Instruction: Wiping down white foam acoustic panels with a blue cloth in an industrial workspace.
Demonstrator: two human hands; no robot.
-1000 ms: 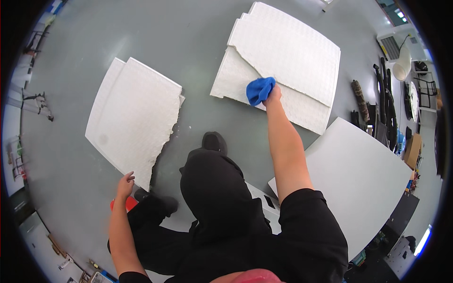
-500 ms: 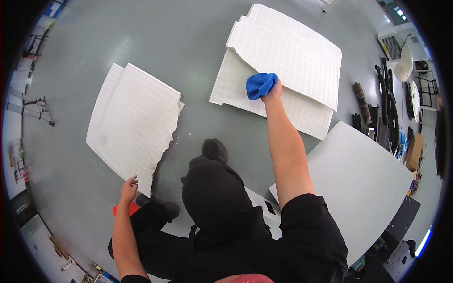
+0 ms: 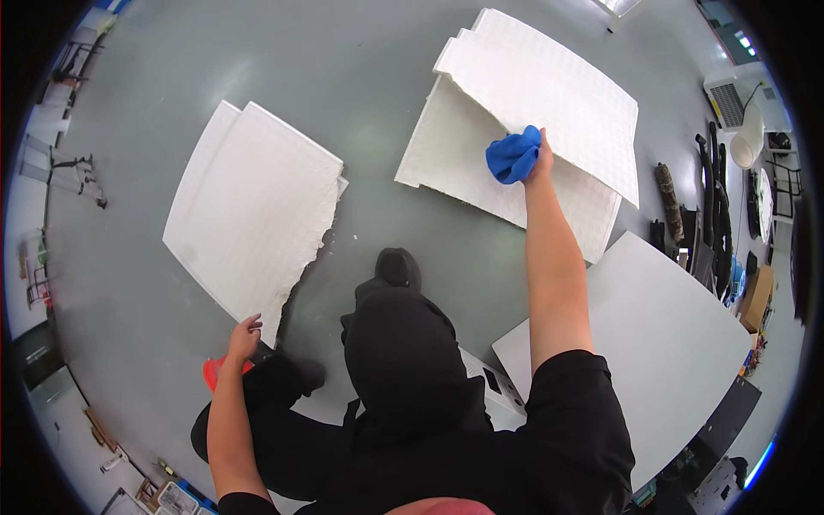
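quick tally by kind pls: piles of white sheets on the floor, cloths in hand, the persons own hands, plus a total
Piles of white sheets: 2 (left pile, right pile)
Cloths in hand: 1 (blue cloth)
Hands: 2 (left hand, right hand)
Total: 5

Right hand (image 3: 543,160): fingers largely hidden by the blue cloth (image 3: 513,155). Red object (image 3: 212,372): partly covered by the left forearm (image 3: 228,416). White fixture (image 3: 619,7): cut off above.
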